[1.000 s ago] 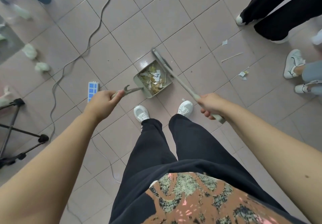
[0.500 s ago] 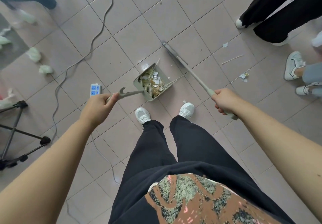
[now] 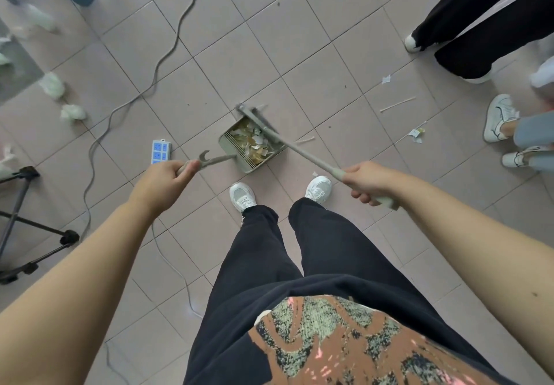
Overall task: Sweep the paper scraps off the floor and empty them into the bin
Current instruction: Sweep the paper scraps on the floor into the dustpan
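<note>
Your left hand (image 3: pixel 162 183) grips the dustpan (image 3: pixel 229 142) handle, and your right hand (image 3: pixel 367 185) grips the broom (image 3: pixel 302 150) pole; the broom's blurred head hides the pan's far edge. Paper scraps (image 3: pixel 254 144) lie in the dustpan just beyond your feet (image 3: pixel 242 195), and loose scraps (image 3: pixel 416 135) lie further right.

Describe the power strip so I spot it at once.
Find the dustpan on the tiles ahead of the shoes. Left of its handle, beyond the left hand, lies the power strip: a white block with blue sockets, unlike the crumpled wads farther left.
</note>
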